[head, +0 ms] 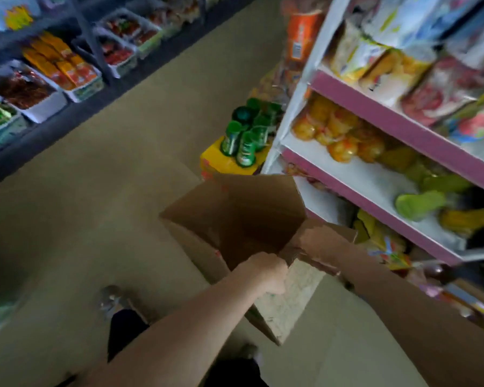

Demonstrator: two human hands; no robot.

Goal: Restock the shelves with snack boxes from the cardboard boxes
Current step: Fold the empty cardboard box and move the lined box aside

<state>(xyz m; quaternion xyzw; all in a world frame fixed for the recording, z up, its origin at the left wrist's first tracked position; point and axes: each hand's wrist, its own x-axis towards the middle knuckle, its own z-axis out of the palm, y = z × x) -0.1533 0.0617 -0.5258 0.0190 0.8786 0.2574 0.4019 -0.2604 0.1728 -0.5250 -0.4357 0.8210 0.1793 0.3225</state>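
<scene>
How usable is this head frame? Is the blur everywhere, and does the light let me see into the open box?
Head view: motion blur smears the whole frame, worst on the shelf goods at right; package print is unreadable. Wide-angle bending tilts the shelf lines. The cardboard box interior is in deep shadow, its contents hidden. The left hand gripping the flap stays fairly distinct; the right hand is softer.

Tan floor (109, 177): open brown cardboard box (235, 213) on it, yellow carton (221, 160) beside the white shelf unit with pink edge strips (389, 127). Shelves carry orange bagged snacks (336, 129) and green packets (419, 203).
</scene>
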